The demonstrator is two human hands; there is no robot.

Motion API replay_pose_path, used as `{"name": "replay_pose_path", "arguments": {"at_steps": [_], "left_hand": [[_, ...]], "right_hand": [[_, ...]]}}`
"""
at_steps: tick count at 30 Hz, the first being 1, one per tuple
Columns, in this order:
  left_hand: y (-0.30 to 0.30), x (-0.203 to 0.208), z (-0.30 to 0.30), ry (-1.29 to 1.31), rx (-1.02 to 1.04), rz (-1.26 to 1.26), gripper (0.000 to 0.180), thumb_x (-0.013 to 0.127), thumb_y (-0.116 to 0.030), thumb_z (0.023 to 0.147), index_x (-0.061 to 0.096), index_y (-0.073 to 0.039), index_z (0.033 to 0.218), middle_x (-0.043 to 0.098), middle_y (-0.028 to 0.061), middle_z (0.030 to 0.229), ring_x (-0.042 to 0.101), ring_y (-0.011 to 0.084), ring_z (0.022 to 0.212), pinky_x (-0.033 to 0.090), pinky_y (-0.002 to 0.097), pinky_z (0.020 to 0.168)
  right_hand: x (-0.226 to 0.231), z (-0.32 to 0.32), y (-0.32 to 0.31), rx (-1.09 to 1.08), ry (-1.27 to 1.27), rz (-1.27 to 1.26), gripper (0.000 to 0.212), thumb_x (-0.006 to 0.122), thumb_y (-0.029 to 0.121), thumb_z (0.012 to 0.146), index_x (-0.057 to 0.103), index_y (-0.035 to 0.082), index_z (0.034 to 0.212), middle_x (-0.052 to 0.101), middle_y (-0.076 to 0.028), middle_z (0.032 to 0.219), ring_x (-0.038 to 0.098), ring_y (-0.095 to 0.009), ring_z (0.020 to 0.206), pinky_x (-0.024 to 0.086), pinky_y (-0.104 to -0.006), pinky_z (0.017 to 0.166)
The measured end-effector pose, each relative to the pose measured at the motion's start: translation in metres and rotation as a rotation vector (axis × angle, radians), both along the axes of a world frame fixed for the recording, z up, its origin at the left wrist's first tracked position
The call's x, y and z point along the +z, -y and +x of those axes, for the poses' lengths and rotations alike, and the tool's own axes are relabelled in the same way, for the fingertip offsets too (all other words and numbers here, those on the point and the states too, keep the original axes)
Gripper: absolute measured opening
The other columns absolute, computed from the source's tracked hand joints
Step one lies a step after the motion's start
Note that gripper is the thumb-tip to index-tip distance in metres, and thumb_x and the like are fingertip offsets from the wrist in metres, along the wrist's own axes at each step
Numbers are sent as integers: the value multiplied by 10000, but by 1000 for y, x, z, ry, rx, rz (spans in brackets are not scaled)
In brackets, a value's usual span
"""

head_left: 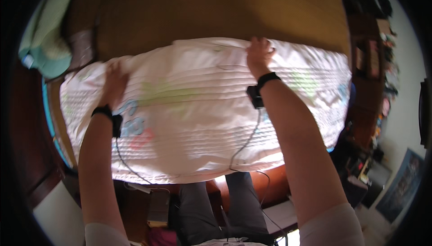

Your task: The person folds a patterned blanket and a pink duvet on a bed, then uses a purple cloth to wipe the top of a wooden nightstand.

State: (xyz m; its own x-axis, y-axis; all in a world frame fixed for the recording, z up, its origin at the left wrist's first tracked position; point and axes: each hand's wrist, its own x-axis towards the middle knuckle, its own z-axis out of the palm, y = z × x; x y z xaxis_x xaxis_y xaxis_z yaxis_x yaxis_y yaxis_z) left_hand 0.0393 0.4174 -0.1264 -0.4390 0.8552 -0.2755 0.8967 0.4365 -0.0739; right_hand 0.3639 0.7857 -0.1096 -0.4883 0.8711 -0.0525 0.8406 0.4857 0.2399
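Note:
A white quilt (189, 84) with stitched rows and faded green, blue and red prints lies spread across the near part of a brown-covered bed (207, 12). My left hand (115, 84) rests on the quilt's far left part, slightly blurred, its fingers stretched out and apart. At the far edge, right of the middle, my right hand (259, 56) has its fingers bent over the quilt's border and closed on the cloth; the fingertips are partly hidden. Each wrist wears a black strap with a small dark box and a cable.
A pale green padded item (51, 57) lies at the left edge of the bed. Dark wooden furniture (364, 66) with various small items lines the right side. The cables (245, 147) hang across the quilt toward my legs (220, 210). A picture (400, 185) shows at far right.

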Motion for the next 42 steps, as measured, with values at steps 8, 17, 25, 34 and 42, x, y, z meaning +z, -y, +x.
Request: {"name": "replay_pose_path", "arguments": {"at_steps": [8, 17, 25, 34, 42], "left_hand": [[-20, 16, 114, 149, 409, 691, 406, 498, -192, 940, 481, 11, 1291, 495, 233, 1301, 450, 386, 1222, 356, 425, 1031], [-57, 37, 359, 276, 338, 225, 714, 619, -192, 858, 250, -30, 1446, 229, 269, 1475, 233, 422, 1364, 271, 486, 1083], [-147, 28, 483, 337, 497, 274, 761, 637, -202, 835, 227, 11, 1440, 210, 292, 1471, 216, 435, 1366, 264, 471, 1089], [-276, 36, 532, 285, 161, 83, 942, 770, -358, 666, 301, -105, 1443, 244, 253, 1475, 243, 434, 1354, 282, 531, 1054], [-296, 36, 515, 181, 217, -188, 995, 808, -400, 599, 338, -74, 1413, 278, 267, 1448, 298, 454, 1315, 370, 515, 995]], "right_hand": [[39, 215, -27, -313, -250, -116, 592, 587, 356, 858, 382, 117, 1359, 429, -124, 1320, 393, -316, 1238, 310, -498, 1005], [33, 505, -91, -1012, -148, -242, 510, 540, 332, 897, 399, 90, 1324, 410, -129, 1357, 401, -316, 1246, 367, -479, 998], [22, 600, -249, -733, -549, -55, 522, 628, 271, 783, 478, 64, 1238, 540, -182, 1235, 485, -362, 1171, 379, -448, 991], [-26, 610, -377, -751, -729, -569, 626, 695, 417, 746, 534, 72, 1243, 463, -169, 1345, 425, -318, 1258, 326, -428, 1043], [6, 561, -399, -504, -617, -405, 725, 698, 498, 772, 434, 107, 1322, 539, -168, 1264, 563, -307, 1092, 434, -424, 924]]}}
